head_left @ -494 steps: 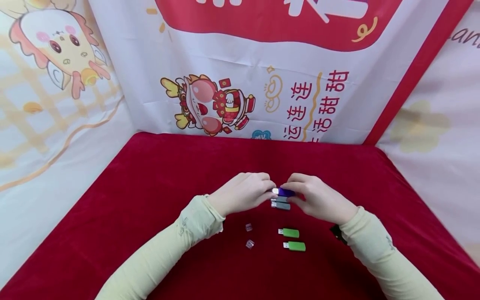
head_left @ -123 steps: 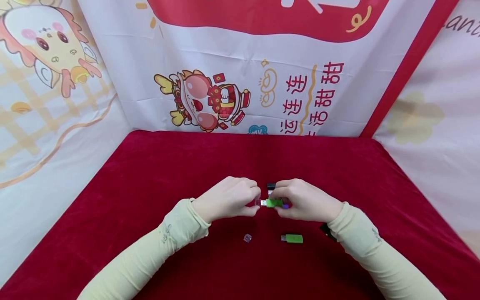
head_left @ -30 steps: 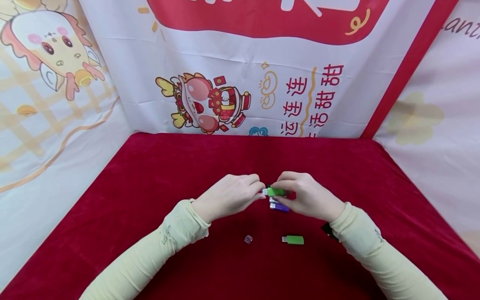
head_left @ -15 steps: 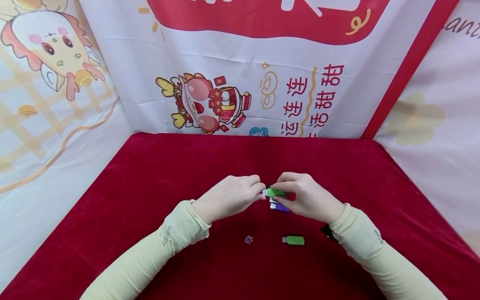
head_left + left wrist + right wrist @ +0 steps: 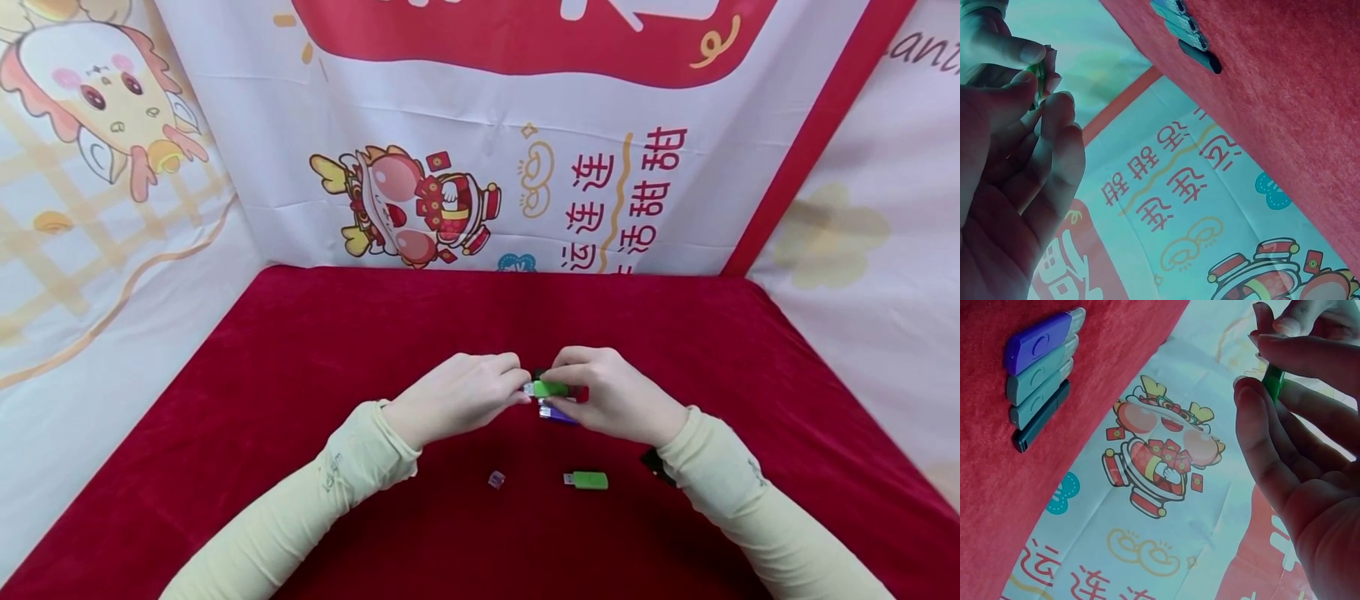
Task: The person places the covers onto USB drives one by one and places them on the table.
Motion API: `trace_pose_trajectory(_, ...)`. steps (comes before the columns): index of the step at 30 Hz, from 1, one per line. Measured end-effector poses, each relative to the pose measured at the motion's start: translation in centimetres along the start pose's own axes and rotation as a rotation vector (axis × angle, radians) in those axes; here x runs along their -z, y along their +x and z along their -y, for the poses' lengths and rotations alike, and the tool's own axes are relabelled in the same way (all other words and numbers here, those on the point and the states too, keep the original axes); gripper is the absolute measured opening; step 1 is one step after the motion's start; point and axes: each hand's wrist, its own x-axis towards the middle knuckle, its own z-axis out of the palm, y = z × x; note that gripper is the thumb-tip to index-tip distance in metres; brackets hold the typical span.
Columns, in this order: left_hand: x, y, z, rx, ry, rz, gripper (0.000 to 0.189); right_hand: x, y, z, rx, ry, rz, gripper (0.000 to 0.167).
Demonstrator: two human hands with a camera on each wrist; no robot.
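Above the red cloth my right hand [image 5: 611, 398] pinches a green USB stick [image 5: 551, 389] between thumb and fingers, its plug end facing left. My left hand [image 5: 457, 396] pinches a small clear cap [image 5: 528, 389] at that plug end; fingertips hide most of it. In the right wrist view the green stick shows as a thin edge between the fingers. Just below the hands lies a row of capped sticks: a purple USB stick [image 5: 1044, 342], two grey ones [image 5: 1041, 372] and a black stick [image 5: 1041, 417].
Nearer the body, another green USB stick [image 5: 589, 480] lies uncapped with its plug to the left. A loose clear cap [image 5: 497, 479] sits to its left. A black object [image 5: 654, 461] is partly hidden by the right sleeve. Printed cloth walls [image 5: 465, 108] enclose the red table [image 5: 360, 308].
The purple stick, earlier in the hands, now lies in the row. One green stick and one cap were lifted off the cloth and brought together. Over the last second the hands barely moved.
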Motion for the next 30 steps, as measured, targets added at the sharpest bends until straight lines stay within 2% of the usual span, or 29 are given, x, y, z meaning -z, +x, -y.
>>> trace_pose_trajectory(11,0.2,-0.2,0.1,0.049,-0.127,0.009,0.016,0.5,0.2,-0.3,-0.004,0.065,0.075,0.026)
trace_pose_trajectory(15,0.3,-0.3,0.2,0.076,-0.164,0.049,0.016,0.9,0.3,-0.4,-0.045,0.07,0.147,0.02)
trace_pose_trajectory(20,0.2,-0.5,0.6,0.135,-0.165,0.11,0.014,0.8,0.1,-0.8,-0.18,-0.01,0.266,0.016)
trace_pose_trajectory(23,0.1,-0.6,0.8,0.151,-0.171,0.121,0.013,0.3,-0.2,-1.3,-0.241,-0.071,0.315,0.015)
trace_pose_trajectory(30,0.0,-0.4,0.9,0.144,-0.161,0.13,0.014,-1.0,-0.8,-1.6,-0.251,-0.166,0.342,0.013)
